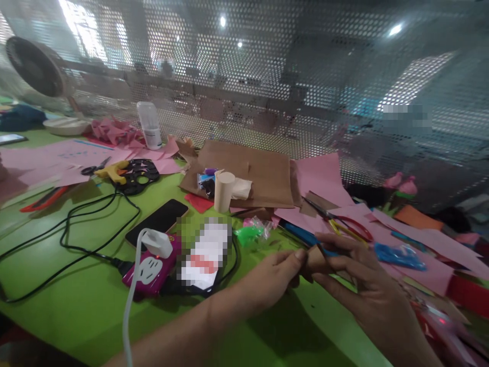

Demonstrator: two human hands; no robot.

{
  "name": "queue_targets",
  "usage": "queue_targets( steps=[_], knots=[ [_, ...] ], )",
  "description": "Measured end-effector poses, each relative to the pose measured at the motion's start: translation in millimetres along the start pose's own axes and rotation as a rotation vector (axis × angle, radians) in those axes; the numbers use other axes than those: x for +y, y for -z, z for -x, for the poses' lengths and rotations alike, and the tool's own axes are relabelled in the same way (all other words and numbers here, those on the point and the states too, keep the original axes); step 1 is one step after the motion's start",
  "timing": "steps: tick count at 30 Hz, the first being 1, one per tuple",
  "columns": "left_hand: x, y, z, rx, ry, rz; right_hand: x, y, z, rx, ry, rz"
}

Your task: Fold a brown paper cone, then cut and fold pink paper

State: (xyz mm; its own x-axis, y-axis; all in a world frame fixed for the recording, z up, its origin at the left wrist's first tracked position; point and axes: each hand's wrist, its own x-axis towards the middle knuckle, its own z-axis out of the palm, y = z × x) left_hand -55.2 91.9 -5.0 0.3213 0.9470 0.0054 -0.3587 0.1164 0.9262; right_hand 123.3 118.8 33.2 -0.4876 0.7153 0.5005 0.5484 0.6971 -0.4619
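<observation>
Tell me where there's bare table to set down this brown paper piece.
The brown paper piece fits best on the green table at near left, between the black cable and the table's edge. A smaller bare patch lies below your left hand and right hand. Crowded: pink paper and red-handled scissors on the right, purple power strip and phone in the middle.

Paper-craft workshop: green table [95, 306] strewn with pink paper sheets [324, 176] and brown card [263, 171] beyond the left hand [280, 272], red-handled scissors [340, 221] just beyond the right hand [362, 285], glue gun [112, 172] far to the left, perforated metal screen [267, 76] behind.
</observation>
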Motion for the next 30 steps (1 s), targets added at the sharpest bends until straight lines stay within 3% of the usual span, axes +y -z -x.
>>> queue_targets(
  steps=[9, 13, 30],
  knots=[
    [-0.1, 0.2, 0.7, 0.008, 0.037, -0.015, 0.9, 0.1, 0.2, 0.052, -0.024, -0.018],
    [-3.7, 0.8, 1.2, 0.059, 0.042, -0.053, -1.7, -1.6, -0.7, 0.029, -0.066, -0.055],
    [-9.0, 1.2, 3.3, 0.06, 0.096, -0.075, -13.4, -1.0, -1.3, 0.016, -0.185, -0.171]
  ],
)
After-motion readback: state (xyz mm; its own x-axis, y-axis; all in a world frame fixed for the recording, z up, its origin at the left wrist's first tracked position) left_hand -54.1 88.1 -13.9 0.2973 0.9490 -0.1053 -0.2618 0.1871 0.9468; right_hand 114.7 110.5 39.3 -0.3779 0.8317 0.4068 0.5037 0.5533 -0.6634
